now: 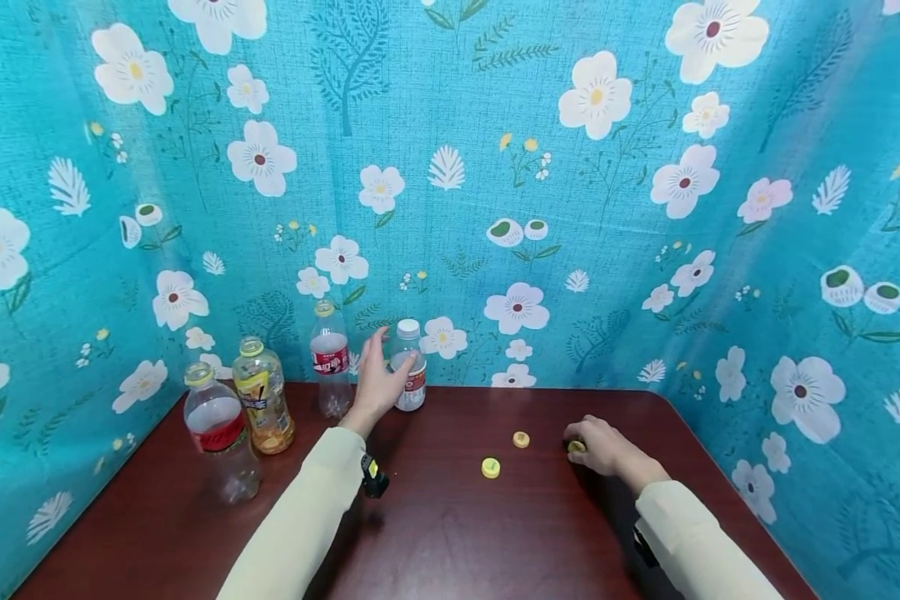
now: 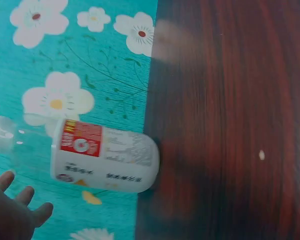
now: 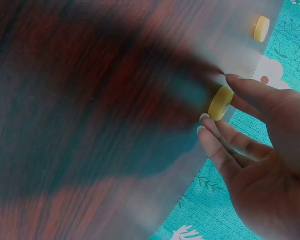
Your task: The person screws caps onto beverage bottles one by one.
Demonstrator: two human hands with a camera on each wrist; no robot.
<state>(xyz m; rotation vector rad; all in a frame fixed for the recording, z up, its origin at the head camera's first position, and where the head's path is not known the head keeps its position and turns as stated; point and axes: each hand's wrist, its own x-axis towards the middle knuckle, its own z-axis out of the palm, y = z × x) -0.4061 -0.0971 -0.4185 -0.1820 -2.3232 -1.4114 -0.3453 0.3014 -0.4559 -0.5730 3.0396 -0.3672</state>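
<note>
My left hand (image 1: 381,382) reaches around the clear bottle (image 1: 408,400) with the white cap, fingers spread on one side and thumb on the other. In the left wrist view, fingertips (image 2: 26,194) stand beside the upper part of that bottle (image 2: 110,155), whose label is white and red. On the right of the table, my right hand (image 1: 603,446) is low over a yellow bottle cap (image 1: 576,447). The right wrist view has this cap (image 3: 220,104) between the thumb and the loosely bent fingers, fingertips right at the tabletop.
Two more yellow caps (image 1: 491,467) (image 1: 521,439) lie mid-table. Left of my left hand stand a red-labelled bottle (image 1: 332,360), a yellow-labelled bottle (image 1: 264,400) with amber liquid at its bottom, and a larger red-labelled bottle (image 1: 221,437). A flowered blue cloth (image 1: 450,250) hangs behind the dark table (image 1: 450,533).
</note>
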